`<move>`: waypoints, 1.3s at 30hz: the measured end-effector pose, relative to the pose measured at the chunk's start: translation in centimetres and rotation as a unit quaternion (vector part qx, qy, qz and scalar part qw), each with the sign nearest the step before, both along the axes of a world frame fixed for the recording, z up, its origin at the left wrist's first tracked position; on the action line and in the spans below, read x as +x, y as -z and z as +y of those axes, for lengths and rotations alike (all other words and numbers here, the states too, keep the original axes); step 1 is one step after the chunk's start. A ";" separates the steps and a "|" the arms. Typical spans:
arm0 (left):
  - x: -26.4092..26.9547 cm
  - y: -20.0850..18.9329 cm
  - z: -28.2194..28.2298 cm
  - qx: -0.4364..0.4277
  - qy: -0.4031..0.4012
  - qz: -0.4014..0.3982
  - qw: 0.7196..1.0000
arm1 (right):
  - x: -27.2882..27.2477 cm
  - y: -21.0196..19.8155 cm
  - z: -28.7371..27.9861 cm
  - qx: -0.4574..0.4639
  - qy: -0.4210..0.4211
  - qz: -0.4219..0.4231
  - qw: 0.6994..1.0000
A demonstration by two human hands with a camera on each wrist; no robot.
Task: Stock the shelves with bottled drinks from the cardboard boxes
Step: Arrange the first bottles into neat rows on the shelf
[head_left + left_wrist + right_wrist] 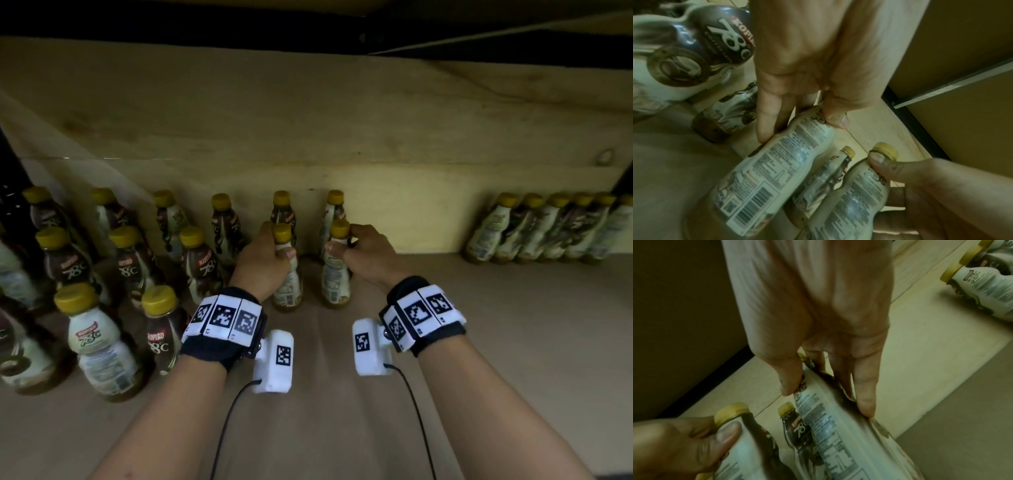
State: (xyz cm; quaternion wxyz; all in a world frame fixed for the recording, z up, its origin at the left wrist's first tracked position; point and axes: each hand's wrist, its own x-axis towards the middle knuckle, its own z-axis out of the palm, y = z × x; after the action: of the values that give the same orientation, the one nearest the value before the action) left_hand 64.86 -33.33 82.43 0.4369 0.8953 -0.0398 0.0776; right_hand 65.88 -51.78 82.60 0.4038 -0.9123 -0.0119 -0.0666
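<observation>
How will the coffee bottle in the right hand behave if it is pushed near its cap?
The coffee bottle is tall on a narrow base, so it probably tips. It looks full, hence fairly heavy. The right hand grips its glossy, perhaps slippery label.

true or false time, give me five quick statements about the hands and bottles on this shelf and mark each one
1. The left hand grips a bottle near its neck. True.
2. The right hand is open and holds nothing. False: it grips the right-hand bottle just under the cap.
3. The bottle caps are red. False: they are yellow.
4. A separate row of bottles stands at the far right against the back board. True.
5. The left-hand bottle lies on its side on the shelf. False: it is upright, base at shelf level in the head view.
</observation>
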 end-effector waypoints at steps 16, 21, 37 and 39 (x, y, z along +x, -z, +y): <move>-1.4 -6.8 -4.7 0.069 -0.077 -0.109 0.989 | -0.8 -2.1 -5.3 0.054 -0.132 0.028 0.989; 0.1 -8.9 -14.5 0.016 0.065 -0.146 0.987 | -0.1 -4.2 -16.4 0.173 0.011 -0.054 0.983; 8.8 -1.9 -40.1 -0.047 0.189 0.056 0.979 | 4.4 0.5 -33.2 0.085 0.123 -0.148 0.978; 8.6 -1.1 -40.1 -0.032 0.179 0.047 0.982 | 4.2 1.0 -33.8 0.053 0.111 -0.109 0.986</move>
State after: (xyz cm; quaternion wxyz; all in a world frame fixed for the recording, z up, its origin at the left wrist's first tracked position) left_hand 73.50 -73.38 83.52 0.4735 0.8618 -0.1767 -0.0431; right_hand 70.07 -85.63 81.64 0.4380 -0.8725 0.0491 -0.2110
